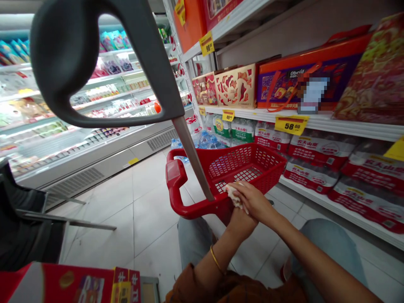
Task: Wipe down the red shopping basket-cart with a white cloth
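Observation:
A red plastic shopping basket (267,174) with a grey pull handle (139,46) on a metal stem stands in front of my knees. My right hand (252,201) is closed around a crumpled whitish cloth or wad (234,196) against the basket's near side. My left hand (242,224), below a gold bangle, reaches to the same spot. It lies under and beside my right hand, and its fingers are hidden. The inside of the basket shows through its lattice with nothing visible in it.
To the right, a shelf (328,120) carries gift boxes (238,88) above shrink-wrapped bottle packs (322,147). A refrigerated display (94,168) runs along the left. Black chairs (28,227) stand at the left edge, and a red box (78,282) is at lower left.

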`<state>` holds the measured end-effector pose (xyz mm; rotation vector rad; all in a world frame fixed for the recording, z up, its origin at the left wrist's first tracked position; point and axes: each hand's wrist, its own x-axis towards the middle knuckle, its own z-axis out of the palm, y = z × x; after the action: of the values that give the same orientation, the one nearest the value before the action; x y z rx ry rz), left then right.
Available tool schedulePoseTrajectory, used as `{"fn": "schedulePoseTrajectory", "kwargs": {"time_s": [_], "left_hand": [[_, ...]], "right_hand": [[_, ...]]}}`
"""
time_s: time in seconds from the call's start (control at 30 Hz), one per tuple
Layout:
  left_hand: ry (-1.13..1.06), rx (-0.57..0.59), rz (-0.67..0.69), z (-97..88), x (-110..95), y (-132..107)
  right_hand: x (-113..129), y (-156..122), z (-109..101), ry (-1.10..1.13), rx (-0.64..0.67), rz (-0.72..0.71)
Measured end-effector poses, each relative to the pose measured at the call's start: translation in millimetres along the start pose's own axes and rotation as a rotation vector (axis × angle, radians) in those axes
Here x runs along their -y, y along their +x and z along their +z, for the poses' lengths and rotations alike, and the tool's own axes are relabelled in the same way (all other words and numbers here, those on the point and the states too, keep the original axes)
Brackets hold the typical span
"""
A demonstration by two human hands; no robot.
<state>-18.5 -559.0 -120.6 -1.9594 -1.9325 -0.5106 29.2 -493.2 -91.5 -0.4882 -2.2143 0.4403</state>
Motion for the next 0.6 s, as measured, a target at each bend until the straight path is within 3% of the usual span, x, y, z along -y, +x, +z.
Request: {"fn": "schedulePoseTrajectory", "kwargs": {"time_s": [0.13, 0.17, 0.23, 0.3, 0.47, 0.6], "left_hand": [[0.008, -0.176, 0.122, -32.2, 12.3, -35.0], [0.008, -0.256, 0.138, -42.5, 15.1, -38.2], [0.000, -0.582, 0.161, -61.9, 20.1, -36.7], [0.080, -0.702, 0.094, -75.4, 23.9, -27.7], [0.314, -0.485, -0.176, -74.3, 27.8, -9.2], [0.359, -0.384, -0.224, -64.8, 29.4, -13.1]], "right_hand": [[15.2, 15.2, -31.3, 0.347, 0.220, -0.043], [16.9, 17.4, -33.0, 0.406, 0.247, -0.033], [16.3, 18.5, -30.1, 0.440, 0.265, -0.032], [11.3, 15.4, -23.7, 0.401, 0.256, -0.053], [-3.0, 4.1, -16.2, 0.294, 0.216, -0.085], [-17.3, -0.1, -18.4, 0.241, 0.186, -0.071]]}}
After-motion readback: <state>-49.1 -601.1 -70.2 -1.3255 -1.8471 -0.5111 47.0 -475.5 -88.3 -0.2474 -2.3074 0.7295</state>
